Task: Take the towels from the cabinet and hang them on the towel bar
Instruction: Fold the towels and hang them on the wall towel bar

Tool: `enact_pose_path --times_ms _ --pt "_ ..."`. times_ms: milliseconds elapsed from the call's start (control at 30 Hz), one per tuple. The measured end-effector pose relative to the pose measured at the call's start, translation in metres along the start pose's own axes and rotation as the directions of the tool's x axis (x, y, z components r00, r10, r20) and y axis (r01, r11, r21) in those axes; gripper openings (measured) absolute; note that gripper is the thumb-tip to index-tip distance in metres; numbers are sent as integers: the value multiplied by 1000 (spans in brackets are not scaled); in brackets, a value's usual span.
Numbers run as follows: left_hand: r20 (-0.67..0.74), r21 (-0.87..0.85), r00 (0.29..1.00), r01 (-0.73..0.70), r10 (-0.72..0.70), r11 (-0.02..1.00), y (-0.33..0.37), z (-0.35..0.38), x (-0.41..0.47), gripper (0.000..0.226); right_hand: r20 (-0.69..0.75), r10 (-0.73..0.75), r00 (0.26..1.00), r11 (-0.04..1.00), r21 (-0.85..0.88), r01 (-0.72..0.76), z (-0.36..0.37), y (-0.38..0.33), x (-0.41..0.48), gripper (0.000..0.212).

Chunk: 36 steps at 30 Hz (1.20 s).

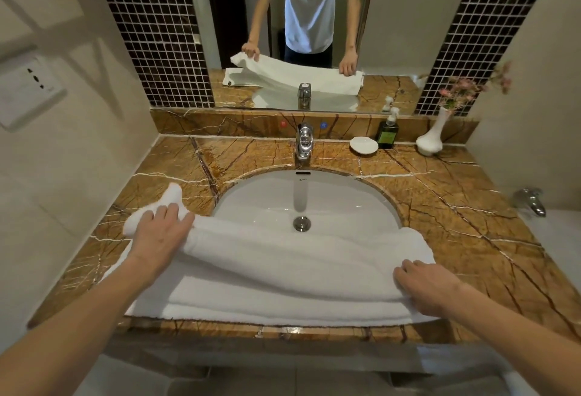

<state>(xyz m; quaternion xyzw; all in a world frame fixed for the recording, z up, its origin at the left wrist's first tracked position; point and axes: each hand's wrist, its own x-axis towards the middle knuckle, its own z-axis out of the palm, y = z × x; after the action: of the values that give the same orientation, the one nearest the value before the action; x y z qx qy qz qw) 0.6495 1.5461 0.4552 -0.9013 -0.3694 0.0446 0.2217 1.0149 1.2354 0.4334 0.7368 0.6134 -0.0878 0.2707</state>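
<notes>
Right now your towel (pixel 283 269) lies folded lengthwise along the counter's (pixel 471 222) front edge, covering the near rim of the sink (pixel 267 197). Your left hand (pixel 160 235) grips the towel's left end, fingers curled over the raised fold. Your right hand (pixel 430 288) grips the right end, fingers curled into the cloth. Behind the sink: faucet (pixel 304 140), then dish (pixel 363 145), bottle (pixel 388 133), vase (pixel 430 139) to its right. Mirror (pixel 393 34) farthest.
</notes>
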Motion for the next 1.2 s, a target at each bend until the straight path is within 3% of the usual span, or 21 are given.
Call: enact_pose_path --times_ms 100,200,333,400,500,667,733,767,867,933,1033,1100,1200 --pt "-60 20 998 9 -8 1000 -8 10 -1 58 -2 -1 1000 1000 -4 1 1 0 1 36" --pt "58 64 997 -62 59 996 -2 31 -19 72 7 -9 1000 1000 -8 9 1 0 3 35" --pt "298 45 936 -210 188 977 12 53 -43 86 15 -12 1000 1000 -20 12 0 -1 3 34" --pt "226 4 954 -202 196 979 10 70 -50 107 13 -13 1000 1000 -18 13 -1 -1 3 34" --pt "229 34 950 -225 212 974 7 81 -59 136 18 -10 1000 1000 -15 11 -2 -1 3 35" --pt "218 -52 944 -244 249 968 7 84 -61 130 13 -10 1000 1000 -7 11 -3 -3 3 33" --pt "231 -131 947 -196 222 972 8 81 -60 117 10 -12 1000 1000 -6 12 -2 -3 3 33" --pt "303 -152 932 -157 197 976 9 73 -58 108 9 -14 1000 1000 -7 14 -1 -3 4 33" --pt "374 -203 923 -12 89 979 10 56 -52 97 12 -12 1000 1000 -5 12 0 -2 5 34" --pt "369 -250 927 161 -60 955 3 61 -51 88 11 -8 1000 1000 2 8 1 -2 5 33" --pt "399 -286 868 425 -296 859 -8 61 -46 69 11 -5 1000 1000 3 5 3 -2 7 34" --pt "389 -302 868 435 -307 848 -11 62 -41 63 12 -2 1000 1000 3 2 3 -3 8 34" --pt "377 -347 904 338 -200 875 -13 67 -36 68 18 -1 1000 1000 5 1 2 -3 9 34"
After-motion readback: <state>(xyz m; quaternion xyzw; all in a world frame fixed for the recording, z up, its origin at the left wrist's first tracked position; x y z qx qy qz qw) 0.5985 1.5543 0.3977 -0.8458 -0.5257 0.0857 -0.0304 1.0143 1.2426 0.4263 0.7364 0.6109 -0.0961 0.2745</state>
